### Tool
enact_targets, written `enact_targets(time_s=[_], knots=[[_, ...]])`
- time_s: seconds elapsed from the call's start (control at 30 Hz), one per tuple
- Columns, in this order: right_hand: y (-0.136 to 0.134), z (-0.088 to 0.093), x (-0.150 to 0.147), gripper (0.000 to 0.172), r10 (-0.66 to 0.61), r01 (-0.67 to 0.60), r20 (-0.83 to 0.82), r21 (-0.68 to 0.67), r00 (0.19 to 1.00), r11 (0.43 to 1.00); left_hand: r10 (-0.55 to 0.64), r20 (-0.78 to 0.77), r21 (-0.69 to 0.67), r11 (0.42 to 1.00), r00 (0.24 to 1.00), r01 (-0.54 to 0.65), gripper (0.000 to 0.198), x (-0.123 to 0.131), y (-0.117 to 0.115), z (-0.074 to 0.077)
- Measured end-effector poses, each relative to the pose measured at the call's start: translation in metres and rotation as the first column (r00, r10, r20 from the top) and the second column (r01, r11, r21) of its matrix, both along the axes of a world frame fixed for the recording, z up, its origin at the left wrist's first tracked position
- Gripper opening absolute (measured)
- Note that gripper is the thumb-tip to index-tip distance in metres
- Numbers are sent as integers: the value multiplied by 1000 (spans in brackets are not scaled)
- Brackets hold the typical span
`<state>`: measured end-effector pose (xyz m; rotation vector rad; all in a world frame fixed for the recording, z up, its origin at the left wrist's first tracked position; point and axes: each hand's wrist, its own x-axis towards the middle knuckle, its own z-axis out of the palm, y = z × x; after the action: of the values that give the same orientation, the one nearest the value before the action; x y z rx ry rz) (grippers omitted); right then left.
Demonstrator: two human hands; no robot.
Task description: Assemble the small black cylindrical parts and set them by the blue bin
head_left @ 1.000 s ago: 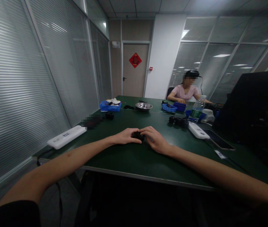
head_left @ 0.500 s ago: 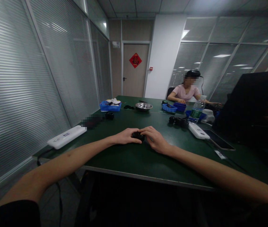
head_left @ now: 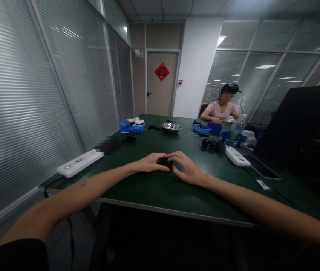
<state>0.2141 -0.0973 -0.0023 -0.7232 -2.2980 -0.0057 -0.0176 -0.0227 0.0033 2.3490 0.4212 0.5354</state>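
Observation:
A small glossy black object (head_left: 164,162) sits low over the green table (head_left: 148,192), between my hands; its kind is too dark to make out. My left hand (head_left: 150,162) is closed around its left side, thumb along the near edge and fingers along the far edge. My right hand (head_left: 187,168) curls over its right side, with fingertips on the top and right end. The fingers partly cover the object.
A white power bank (head_left: 80,163) lies left, another white device (head_left: 236,156) right beside a phone (head_left: 261,166). Farther back are a blue basket (head_left: 132,128), a steel bowl (head_left: 172,128), black parts (head_left: 213,144) and a water bottle (head_left: 235,131). A co-worker (head_left: 222,110) sits across.
My right thumb has shifted slightly in towards the black object's right end. My left hand and the object look unmoved. The co-worker's arm on the right side has drawn in.

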Motion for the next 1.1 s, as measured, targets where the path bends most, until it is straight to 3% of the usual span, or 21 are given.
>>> enact_targets(time_s=[0.37,0.6,1.1], knots=[[0,0,2,36,9,-9,4,-24,1000,1000,24,-7,15,1000,1000,-24,50,0,-1,1],[-2,4,0,16,-7,6,-31,-43,999,999,36,-22,4,999,999,-36,46,2,-3,2],[-6,10,3,16,-35,8,-144,-187,989,982,32,-43,7,999,999,-31,47,0,3,-3]])
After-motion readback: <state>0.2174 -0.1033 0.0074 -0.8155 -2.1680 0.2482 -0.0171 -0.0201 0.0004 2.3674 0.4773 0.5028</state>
